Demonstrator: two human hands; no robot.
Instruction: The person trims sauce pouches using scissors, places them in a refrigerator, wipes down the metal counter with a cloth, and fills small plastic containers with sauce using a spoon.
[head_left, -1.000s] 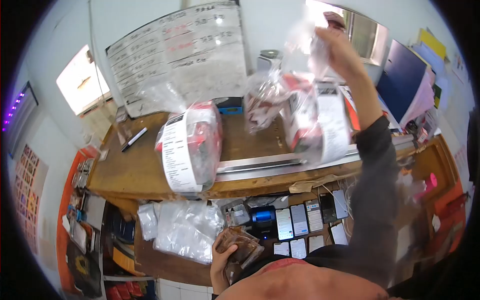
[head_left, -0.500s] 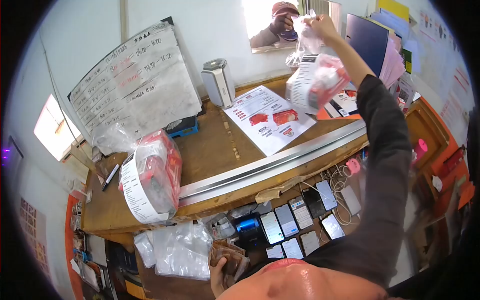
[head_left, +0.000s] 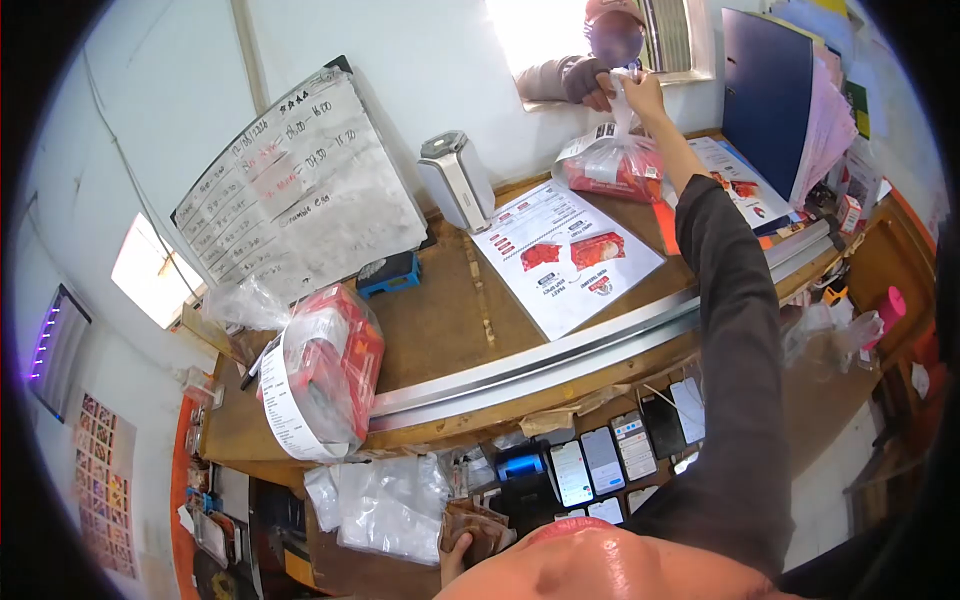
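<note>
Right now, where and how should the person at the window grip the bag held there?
Probably the gathered neck of the bag, just below the right hand, coming from the window side: it's drawn narrow and upright above the wide red contents, with that person's hand close by. Avoid the paper strip on its flank.

My right grip (head_left: 646, 98) is now bringing the bag (head_left: 618, 172) beneath it closer to the window (head_left: 540, 40), while a gloved hand (head_left: 588, 80) is reaching in beside my grip at the bag's neck.
</note>
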